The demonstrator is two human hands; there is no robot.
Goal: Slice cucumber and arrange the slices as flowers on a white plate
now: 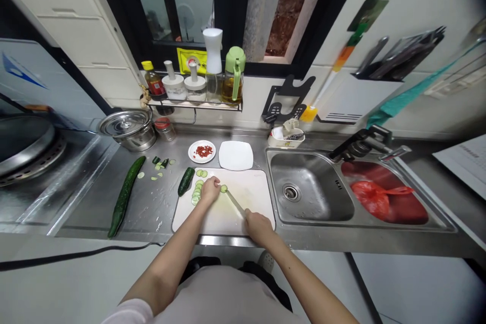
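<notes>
Cucumber slices [196,193] lie overlapped just left of the left hand [210,190], which curls knuckles-up on the white cutting board [250,190]; I cannot tell what it pins. The right hand [258,225] is closed around a knife [235,203], its blade angled toward the left fingertips and one loose slice [224,188].

- One whole cucumber [125,195] on the bench [152,210], one cut cucumber stub [186,181].
- Two white plates: round plate [202,152], square plate [236,155].
- One knife [235,203], one cutting board [252,192], one lidded pot [129,129].
- Two sink basins [322,202].
</notes>
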